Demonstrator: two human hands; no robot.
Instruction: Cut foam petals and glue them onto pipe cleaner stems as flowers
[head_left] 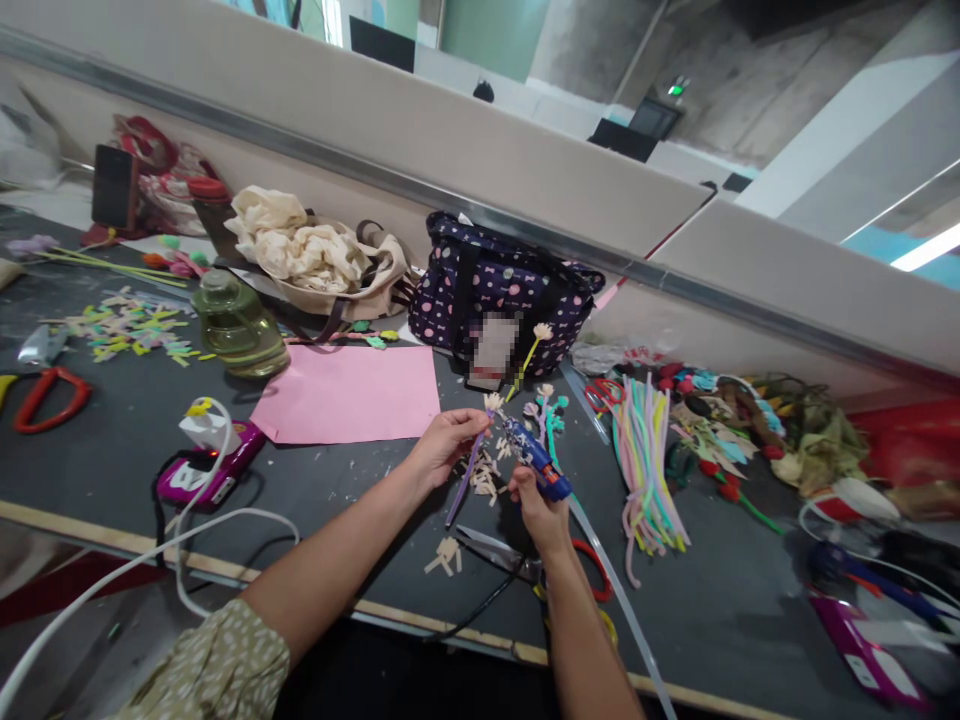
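My left hand [450,445] pinches a purple pipe-cleaner stem [466,478] topped by a small cream flower head [493,402]. Gripped in my right hand [541,508] is a blue hot glue gun [537,460], its nozzle pointing toward that flower. A long pale glue stick [616,590] appears to trail from the gun's back end toward me. Small cream strips [484,478] lie scattered on the table beneath both hands, with another little pile [445,556] nearer me. Scissors [499,548] rest partly hidden behind my right wrist.
A pink sheet [356,395] lies left of my hands, beside a green water bottle [238,325]. Behind stands a dark patterned bag [502,290]. Bundled pipe cleaners [646,465] are to the right. A white cable [180,545] runs from a purple power strip [214,465] at left.
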